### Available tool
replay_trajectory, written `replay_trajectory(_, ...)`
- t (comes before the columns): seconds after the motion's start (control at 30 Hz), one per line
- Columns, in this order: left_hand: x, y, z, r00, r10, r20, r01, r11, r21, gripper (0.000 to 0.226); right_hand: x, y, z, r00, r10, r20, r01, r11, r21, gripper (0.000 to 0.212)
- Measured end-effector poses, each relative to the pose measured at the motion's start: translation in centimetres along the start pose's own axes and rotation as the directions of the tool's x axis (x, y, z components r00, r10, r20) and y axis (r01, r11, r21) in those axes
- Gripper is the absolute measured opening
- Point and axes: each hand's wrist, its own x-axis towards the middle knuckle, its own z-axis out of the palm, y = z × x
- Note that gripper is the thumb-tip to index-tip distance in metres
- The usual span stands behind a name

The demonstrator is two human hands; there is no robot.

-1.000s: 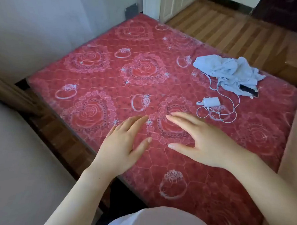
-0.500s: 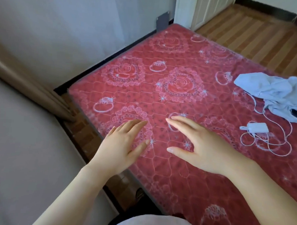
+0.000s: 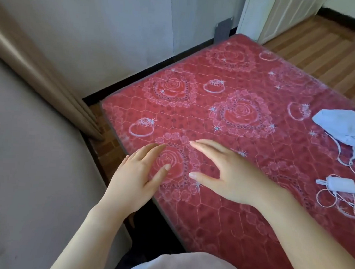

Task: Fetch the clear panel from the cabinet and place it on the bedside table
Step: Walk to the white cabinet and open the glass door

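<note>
Two hands, left hand (image 3: 134,181) and right hand (image 3: 231,176), grips released, fingers straight, above one mattress (image 3: 239,227). One cloth (image 3: 338,128) and one charger (image 3: 346,185) lie at its right. The panel's place cannot be told.

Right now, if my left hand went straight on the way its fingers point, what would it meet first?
Probably only the red mattress: your left hand points up-right across its quilted top. The blue cloth and charger lie off to the right. Depth is unclear.
</note>
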Motion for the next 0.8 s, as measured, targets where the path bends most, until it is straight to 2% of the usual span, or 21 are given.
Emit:
replay_trajectory(0.1, 4.7, -3.3, -1.5, 0.998, 0.036, 0.049, -0.034, 0.999, -0.030, 0.057, 4.6, -1.0, -0.5, 0.997, 0.066, -0.027, -0.066, 0.998, 0.024, 0.066)
replay_trajectory(0.27, 13.3, -8.5, -7.2, 0.974, 0.169, 0.154, -0.172, 0.985, 0.010, 0.057, 12.8, -4.0, -2.4, 0.978, 0.183, -0.100, -0.175, 0.981, 0.084, 0.064)
replay_trajectory(0.47, 20.8, -13.2, -14.4, 0.956, 0.233, 0.177, -0.252, 0.963, 0.095, 0.060, 20.5, -7.6, -5.4, 0.970, 0.177, -0.163, -0.157, 0.979, 0.130, 0.064)
replay_trajectory(0.6, 22.9, -14.9, -15.7, 0.965, 0.218, 0.149, -0.232, 0.969, 0.087, 0.059, 23.8, -8.0, -6.7, 0.972, 0.138, -0.192, -0.117, 0.986, 0.118, 0.063)
replay_trajectory(0.8, 24.5, -17.8, -15.9, 0.989, 0.123, 0.088, -0.128, 0.990, 0.054, 0.064, 29.4, -7.6, -6.8, 0.990, 0.061, -0.125, -0.051, 0.995, 0.082, 0.064)
